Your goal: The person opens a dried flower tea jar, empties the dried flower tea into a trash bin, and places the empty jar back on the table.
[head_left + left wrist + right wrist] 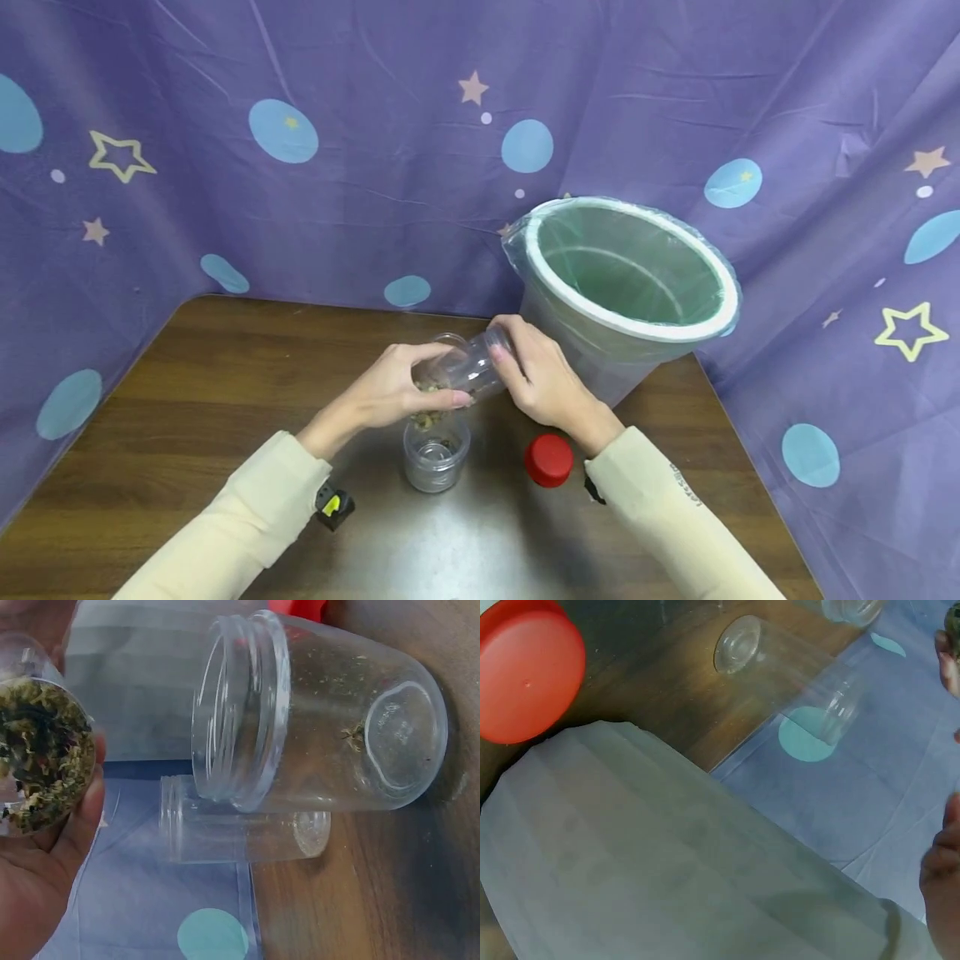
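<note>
Both hands hold a tilted clear plastic jar [480, 367] of dried plant bits [41, 754]. The left hand [386, 390] grips around the mouth end, its thumb along the near side. My right hand [546, 379] grips the base end, higher up and to the right. Just below the mouth, a second clear jar [435, 468] stands uncapped on the table, with a few plant scraps inside. Behind it another clear jar [247, 836] stands, mostly hidden by the left hand in the head view. A red lid [549, 460] lies below the right hand.
A tall whitish bin [633, 329] with a clear liner over its rim stands at the back right, close to the right hand. The brown wooden table [247, 375] ends at a purple patterned cloth [375, 167] behind and on both sides.
</note>
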The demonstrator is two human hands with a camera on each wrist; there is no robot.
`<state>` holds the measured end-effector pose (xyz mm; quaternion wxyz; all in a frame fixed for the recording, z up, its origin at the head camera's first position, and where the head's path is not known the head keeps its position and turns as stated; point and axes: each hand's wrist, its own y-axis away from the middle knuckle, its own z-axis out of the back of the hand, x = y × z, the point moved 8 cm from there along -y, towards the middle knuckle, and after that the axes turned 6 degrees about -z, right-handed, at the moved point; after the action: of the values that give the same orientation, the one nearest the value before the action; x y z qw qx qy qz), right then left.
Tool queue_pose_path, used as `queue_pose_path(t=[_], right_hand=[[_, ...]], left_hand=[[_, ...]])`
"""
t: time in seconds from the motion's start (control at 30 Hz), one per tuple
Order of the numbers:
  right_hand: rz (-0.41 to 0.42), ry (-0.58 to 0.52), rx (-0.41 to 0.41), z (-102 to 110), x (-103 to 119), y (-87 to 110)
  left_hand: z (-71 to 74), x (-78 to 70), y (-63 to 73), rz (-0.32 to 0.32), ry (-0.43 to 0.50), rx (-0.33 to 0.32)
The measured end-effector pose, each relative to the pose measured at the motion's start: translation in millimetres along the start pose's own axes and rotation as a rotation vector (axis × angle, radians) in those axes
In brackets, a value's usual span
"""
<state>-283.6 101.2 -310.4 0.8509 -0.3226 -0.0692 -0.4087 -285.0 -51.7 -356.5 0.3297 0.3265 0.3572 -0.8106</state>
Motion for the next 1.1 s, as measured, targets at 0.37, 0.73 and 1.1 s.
queue_pose_path(t=[0.37,0.73,1.1], right_hand=[[-0.262,-0.127,0.147,10,-13,-4.8],[-0.609,0.104,0.15,14,-26,-3.1],[-0.599,0.067,0.214,6,-27,0.1]], left_hand=[[1.6,-6.4,2.6,0.096,-0.323,-0.073],[-7.3,-38.7,6.6,-0.143,-0.696,-0.272],[-4.6,-40.9,11.6,-0.156,-0.758,-0.362]])
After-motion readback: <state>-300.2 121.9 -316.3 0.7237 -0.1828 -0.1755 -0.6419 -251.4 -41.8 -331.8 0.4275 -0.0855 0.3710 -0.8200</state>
